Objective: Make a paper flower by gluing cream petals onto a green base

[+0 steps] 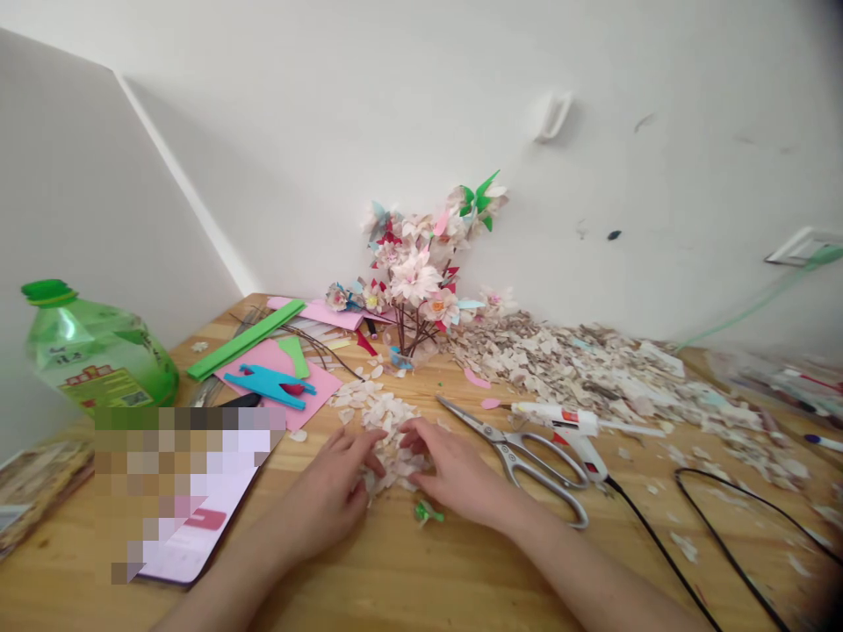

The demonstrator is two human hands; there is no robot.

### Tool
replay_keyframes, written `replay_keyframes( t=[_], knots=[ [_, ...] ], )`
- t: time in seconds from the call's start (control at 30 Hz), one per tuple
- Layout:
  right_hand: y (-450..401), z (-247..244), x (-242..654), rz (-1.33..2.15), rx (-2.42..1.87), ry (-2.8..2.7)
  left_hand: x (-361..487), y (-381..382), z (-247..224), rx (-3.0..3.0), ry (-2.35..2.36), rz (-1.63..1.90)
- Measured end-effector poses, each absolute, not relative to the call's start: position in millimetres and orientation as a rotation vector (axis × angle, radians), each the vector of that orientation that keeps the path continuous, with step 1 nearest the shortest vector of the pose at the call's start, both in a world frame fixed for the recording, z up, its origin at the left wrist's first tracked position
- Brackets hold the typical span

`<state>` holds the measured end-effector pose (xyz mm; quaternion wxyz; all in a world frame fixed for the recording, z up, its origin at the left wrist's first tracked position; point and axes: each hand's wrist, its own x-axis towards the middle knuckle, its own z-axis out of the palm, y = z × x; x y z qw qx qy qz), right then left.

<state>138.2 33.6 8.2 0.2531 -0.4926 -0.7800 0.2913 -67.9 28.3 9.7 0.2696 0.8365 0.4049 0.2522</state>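
A small heap of pale petals or shell-like flakes (380,411) lies in the middle of the wooden table. On its left side rests my left hand (335,483), fingers apart and slightly curled at the flakes. My right hand (457,465) mirrors it on the right, thumb apart from the fingers, which touch the edge of the heap. Neither hand visibly grips anything. Just in front of the heap sits a small crumpled green piece (428,511). Beside my right hand lie grey-handled scissors (488,431) and a white hot glue gun (559,420).
Handmade flowers on stems (416,279) stand near the wall. Behind the glue gun spreads a large pile of dry flakes (572,360). At left are a green-capped bottle (105,351), a phone (217,518), pink paper (322,392) and blue cut strips (270,386). A black cable (659,544) crosses the right.
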Motion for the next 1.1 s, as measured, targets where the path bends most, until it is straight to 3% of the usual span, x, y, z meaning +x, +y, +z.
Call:
replay_keyframes(
  t=[0.3, 0.63, 0.87, 1.1],
  knots=[
    [47, -1, 153, 0.732, -1.418, -2.018, -70, 36, 4, 2.169, 1.36, 0.803],
    [47, 4, 137, 0.855, -1.337, -1.91, -65, 34, 4, 2.177, 1.326, 0.783],
    [45, 10, 134, 1.187, -1.288, -1.606, -57, 31, 10, 1.778, 1.325, 1.029],
    [27, 21, 110, 1.724, -0.951, -0.742, -31, 24, 12, 0.93, 0.899, 1.212]
  ],
)
